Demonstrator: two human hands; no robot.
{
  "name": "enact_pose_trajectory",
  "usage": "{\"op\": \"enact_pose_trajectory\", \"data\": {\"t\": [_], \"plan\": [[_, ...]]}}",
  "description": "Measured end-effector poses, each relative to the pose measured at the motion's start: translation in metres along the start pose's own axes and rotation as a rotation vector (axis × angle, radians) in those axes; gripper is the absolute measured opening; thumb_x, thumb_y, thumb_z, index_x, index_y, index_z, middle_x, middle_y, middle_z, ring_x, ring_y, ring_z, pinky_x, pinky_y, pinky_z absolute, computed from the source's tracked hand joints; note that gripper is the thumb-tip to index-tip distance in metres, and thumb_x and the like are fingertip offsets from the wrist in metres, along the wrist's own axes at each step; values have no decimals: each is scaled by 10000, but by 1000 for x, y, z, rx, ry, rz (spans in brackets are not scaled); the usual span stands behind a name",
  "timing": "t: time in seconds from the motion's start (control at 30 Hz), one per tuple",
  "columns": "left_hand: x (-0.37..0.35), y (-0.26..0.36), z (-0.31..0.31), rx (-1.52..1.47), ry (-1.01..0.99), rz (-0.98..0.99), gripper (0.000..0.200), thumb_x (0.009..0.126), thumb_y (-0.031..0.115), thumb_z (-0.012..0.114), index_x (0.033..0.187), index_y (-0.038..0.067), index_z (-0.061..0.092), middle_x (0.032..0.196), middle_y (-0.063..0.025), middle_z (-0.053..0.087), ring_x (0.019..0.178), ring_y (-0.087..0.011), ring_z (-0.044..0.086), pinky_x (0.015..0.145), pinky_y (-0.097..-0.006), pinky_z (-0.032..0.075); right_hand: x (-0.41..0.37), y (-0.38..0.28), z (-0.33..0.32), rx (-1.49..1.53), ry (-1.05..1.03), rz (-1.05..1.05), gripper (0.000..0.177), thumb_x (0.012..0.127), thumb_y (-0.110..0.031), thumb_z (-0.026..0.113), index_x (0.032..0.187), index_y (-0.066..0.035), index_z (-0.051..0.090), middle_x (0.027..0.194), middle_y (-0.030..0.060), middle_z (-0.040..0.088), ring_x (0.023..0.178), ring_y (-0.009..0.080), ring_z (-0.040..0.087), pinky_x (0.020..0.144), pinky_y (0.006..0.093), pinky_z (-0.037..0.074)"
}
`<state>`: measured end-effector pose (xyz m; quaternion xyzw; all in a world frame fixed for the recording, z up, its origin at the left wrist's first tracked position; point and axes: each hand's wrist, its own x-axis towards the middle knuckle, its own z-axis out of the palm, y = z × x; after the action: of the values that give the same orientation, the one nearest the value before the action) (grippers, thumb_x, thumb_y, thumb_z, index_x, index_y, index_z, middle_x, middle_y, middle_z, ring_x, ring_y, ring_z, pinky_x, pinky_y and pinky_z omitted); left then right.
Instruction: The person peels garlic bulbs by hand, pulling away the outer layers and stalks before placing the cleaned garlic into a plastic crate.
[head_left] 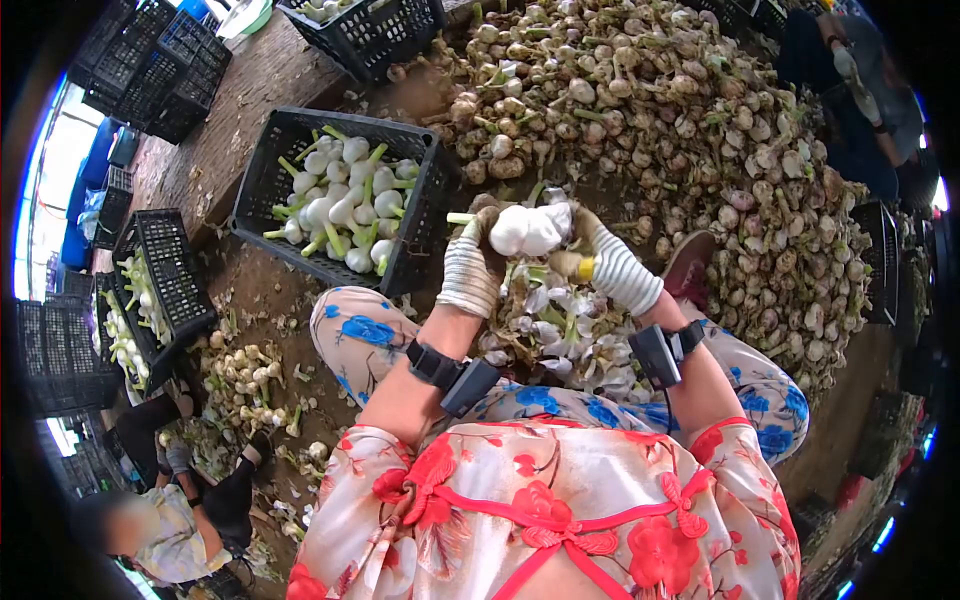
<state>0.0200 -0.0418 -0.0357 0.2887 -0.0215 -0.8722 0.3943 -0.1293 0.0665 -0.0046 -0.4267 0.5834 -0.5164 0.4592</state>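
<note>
My left hand point(474, 268), in a striped work glove, is closed around a white garlic bulb point(511, 231) whose cut green stem sticks out to the left. Another white, partly peeled part of garlic point(552, 226) sits against it on the right. My right hand point(620, 268), gloved the same way, has its fingers curled at that side and grips a small tool with a yellow handle point(586, 268); its working end is hidden. Loose garlic skins point(570, 330) lie below both hands, between my legs.
A black crate point(262, 190) of cleaned garlic stands at my left. Unpeeled garlic point(640, 110) is heaped ahead and to the right. More crates point(170, 270) stand farther left. One person point(180, 530) sits at lower left, another point(870, 90) at upper right.
</note>
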Motion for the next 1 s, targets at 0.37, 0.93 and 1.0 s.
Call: {"op": "enact_pose_trajectory", "data": {"t": [0.37,0.93,1.0], "plan": [[-6,3,26,-105,-133,-90,169,850,267,546,784,117,587,673,-22,587,659,-204,593,600,-350,510,-2,77,22,-424,322,105,257,723,-160,655,886,-4,532,782,147,592,693,222,556,655,309,456],[18,95,-10,6,-145,161,507,762,482,571,1034,55,553,984,-98,608,852,-269,592,767,-435,500,-12,110,-22,-767,-364,328,481,799,-428,494,1123,-77,543,984,223,581,913,371,558,828,418,425],[13,106,4,8,-101,325,586,745,548,556,1028,35,528,942,-122,591,816,-280,577,777,-443,487,-10,87,-51,-849,-231,321,449,818,-429,461,958,-32,615,838,200,617,800,347,593,736,381,466]]}}
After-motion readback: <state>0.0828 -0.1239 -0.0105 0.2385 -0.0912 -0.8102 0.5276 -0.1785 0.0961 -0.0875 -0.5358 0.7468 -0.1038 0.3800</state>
